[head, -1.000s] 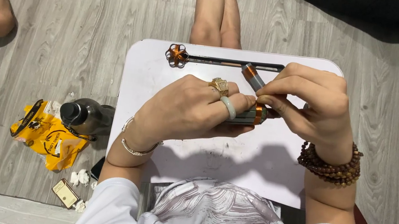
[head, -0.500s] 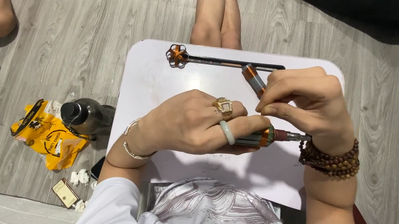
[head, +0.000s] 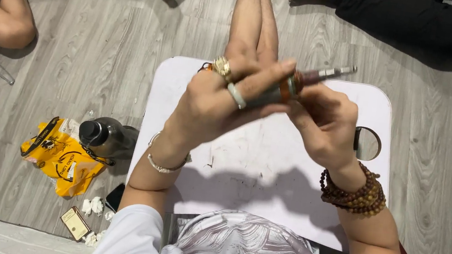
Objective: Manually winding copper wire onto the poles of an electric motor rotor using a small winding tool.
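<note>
Both hands are up over the lap table, sharing one slim tool; the left hand (head: 224, 100), rings on two fingers, has its fingers laid along and curled about the dark barrel of the tool (head: 298, 83), while the right hand (head: 325, 124) pinches it from underneath near the orange collar; its metal tip juts out to the upper right, past the fingers. I'd judge it light and rigid, a smooth barrel that could slip, so the banded collar and thick middle look like the surest places to grip; the thin tip seems the part to spare. Beneath lies the white table (head: 266, 175) with a round cut-out at its right edge. On the floor to the left, a crumpled yellow packet (head: 63, 159) with black print lies flat, a dark bottle (head: 108, 136) just beside it; nearer, a small tan box (head: 75, 223) among white scraps.
</note>
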